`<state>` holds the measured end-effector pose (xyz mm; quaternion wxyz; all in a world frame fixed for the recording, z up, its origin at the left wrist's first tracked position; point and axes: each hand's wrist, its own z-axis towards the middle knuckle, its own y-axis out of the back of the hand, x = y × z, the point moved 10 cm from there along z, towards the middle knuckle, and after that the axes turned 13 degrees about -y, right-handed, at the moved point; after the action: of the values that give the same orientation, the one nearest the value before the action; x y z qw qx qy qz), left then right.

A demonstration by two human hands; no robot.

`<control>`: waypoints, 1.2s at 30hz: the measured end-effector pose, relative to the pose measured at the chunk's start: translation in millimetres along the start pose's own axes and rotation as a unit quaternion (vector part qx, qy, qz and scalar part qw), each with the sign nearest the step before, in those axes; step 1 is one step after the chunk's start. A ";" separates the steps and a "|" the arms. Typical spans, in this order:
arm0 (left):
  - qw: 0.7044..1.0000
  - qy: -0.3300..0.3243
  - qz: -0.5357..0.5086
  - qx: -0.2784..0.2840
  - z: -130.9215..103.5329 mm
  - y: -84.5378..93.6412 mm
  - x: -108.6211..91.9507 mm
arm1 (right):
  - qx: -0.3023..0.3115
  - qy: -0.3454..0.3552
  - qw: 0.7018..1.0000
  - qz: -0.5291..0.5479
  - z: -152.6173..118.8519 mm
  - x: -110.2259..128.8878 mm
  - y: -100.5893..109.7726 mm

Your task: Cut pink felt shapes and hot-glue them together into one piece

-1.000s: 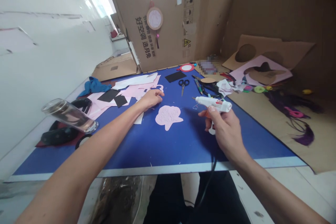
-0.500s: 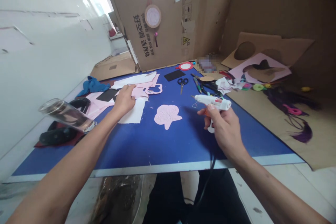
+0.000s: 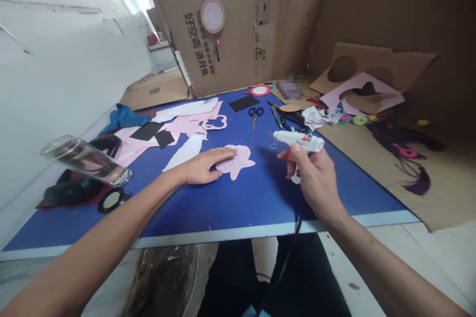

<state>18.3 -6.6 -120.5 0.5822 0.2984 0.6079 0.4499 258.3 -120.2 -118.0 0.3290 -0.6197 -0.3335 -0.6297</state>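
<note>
Left hand flat over a pink cloud-shaped cutout, right hand around a hot glue gun.

The left hand [image 3: 203, 166] hides the left part of the pink cutout [image 3: 241, 162], mid-tabletop [image 3: 238, 210]; its fingers are stretched out over the upper left, the thumb spread apart by the lower left edge, and whether they press down I can't tell. The faint lines on the cutout are too fine to read. To its right, well apart, the right hand [image 3: 314, 168] is closed around the hot glue gun [image 3: 299, 141], covering most of the handle; the nozzle points left, a thin loop beneath it hard to make out. A dark cord [image 3: 292, 245] drops past the near edge. Toward the far edge lie scissors [image 3: 255, 114], and a blurred, blocky patch [image 3: 290, 88] masks something at the far right corner.
</note>
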 end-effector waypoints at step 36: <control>0.815 0.266 -0.138 -0.495 -78.5 60.5 62.7 | 0.045 -0.034 0.998 -0.026 6.3 4.2 -15.3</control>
<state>-77.1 58.6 -100.4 0.5230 -0.2488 0.4690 0.6668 249.1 -106.4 -113.9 0.3291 -0.6162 -0.3883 -0.6010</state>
